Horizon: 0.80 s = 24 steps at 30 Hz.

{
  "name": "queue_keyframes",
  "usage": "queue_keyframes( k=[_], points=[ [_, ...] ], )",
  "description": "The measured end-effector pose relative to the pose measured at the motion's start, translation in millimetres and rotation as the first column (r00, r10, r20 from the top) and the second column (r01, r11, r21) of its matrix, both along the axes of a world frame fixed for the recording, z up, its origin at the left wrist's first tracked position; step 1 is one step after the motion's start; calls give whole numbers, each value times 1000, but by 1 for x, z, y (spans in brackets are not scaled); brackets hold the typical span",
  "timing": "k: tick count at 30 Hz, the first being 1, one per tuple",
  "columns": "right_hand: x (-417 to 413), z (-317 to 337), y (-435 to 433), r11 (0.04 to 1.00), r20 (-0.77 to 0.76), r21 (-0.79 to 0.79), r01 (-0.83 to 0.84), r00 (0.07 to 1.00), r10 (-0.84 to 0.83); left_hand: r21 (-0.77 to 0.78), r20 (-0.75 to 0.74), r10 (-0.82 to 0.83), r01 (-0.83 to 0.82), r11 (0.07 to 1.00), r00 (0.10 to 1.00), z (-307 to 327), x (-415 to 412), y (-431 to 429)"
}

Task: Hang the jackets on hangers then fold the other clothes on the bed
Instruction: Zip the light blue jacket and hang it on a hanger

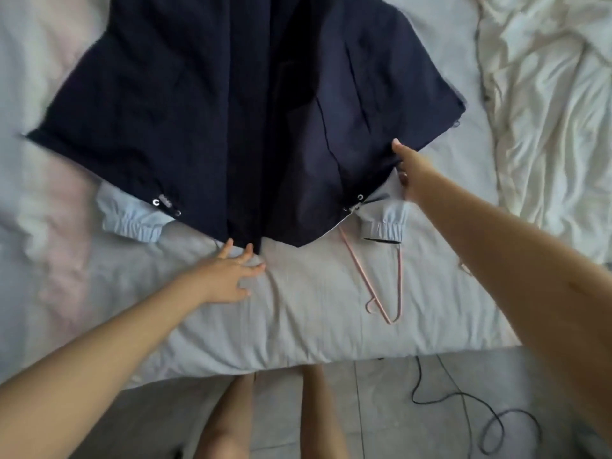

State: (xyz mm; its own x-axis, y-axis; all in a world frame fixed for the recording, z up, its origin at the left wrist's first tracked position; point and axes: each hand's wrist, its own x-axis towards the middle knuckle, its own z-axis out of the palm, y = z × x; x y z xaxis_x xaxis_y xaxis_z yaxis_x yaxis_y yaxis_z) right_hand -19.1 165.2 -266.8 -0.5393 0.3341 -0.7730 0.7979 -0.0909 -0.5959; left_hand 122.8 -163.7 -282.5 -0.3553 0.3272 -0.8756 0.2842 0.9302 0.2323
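Observation:
A dark navy jacket (231, 111) lies spread flat on the bed, its hem toward me. Two light blue elastic cuffs (132, 223) stick out from under the hem at left and right. A pink wire hanger (384, 283) lies on the sheet, its top partly under the jacket's right hem. My left hand (228, 273) rests on the sheet with spread fingers, fingertips touching the middle of the hem. My right hand (405, 170) reaches to the jacket's right hem edge; its fingers are at the fabric, but a grip is not plainly visible.
The bed sheet (298, 326) is pale blue, with a pinkish cloth (59, 210) at left and crumpled white bedding (546, 111) at right. A black cable (463, 399) trails on the tiled floor by the bed edge. My bare legs stand against the bed.

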Motion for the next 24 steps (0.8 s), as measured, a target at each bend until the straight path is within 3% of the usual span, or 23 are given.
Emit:
queue_keyframes(
  k=[6, 9, 11, 13, 15, 16, 17, 18, 19, 20, 22, 24],
  points=[
    [-2, -11, -10, 999, 52, -40, 9, 999, -7, -26, -3, -52, 52, 998, 999, 10, -12, 3],
    [13, 17, -27, 976, -41, -127, 178, 982, -184, -15, -31, -34, 34, 999, 999, 6, -7, 2],
    [24, 31, -28, 862, -86, -386, 328, 918, -387, -5, -45, 5, -6, 1000, 999, 3, -3, 2],
    [30, 54, -31, 748, -163, -580, 322, 854, -494, 5, -64, 44, -43, 999, 997, 1, -1, 2],
    [35, 81, -41, 858, -374, -396, 326, 797, -475, 31, -90, 58, -55, 998, 994, -4, 1, 1],
    [42, 95, -52, 923, -516, -189, 335, 766, -384, 44, -92, 71, -68, 997, 993, -5, 2, 0],
    [51, 104, -66, 943, -649, 123, 310, 744, -160, 66, -90, 109, -103, 992, 990, -5, 4, -3],
    [64, 109, -82, 851, -687, 470, 232, 702, 188, 94, -84, 148, -140, 986, 985, -6, 5, -5],
    [78, 106, -97, 684, -590, 720, 118, 623, 514, 134, -73, 200, -189, 973, 977, -7, 6, -7],
    [93, 97, -110, 485, -411, 874, -19, 505, 759, 186, -54, 280, -266, 946, 959, -7, 6, -8],
    [112, 64, -124, 86, -22, 932, -351, 182, 983, 318, -1, 553, -524, 790, 833, -4, 6, -11],
    [132, 34, -122, -311, 282, 773, -553, -141, 949, 391, 72, 828, -779, 490, 556, 2, 6, -7]
  ],
)
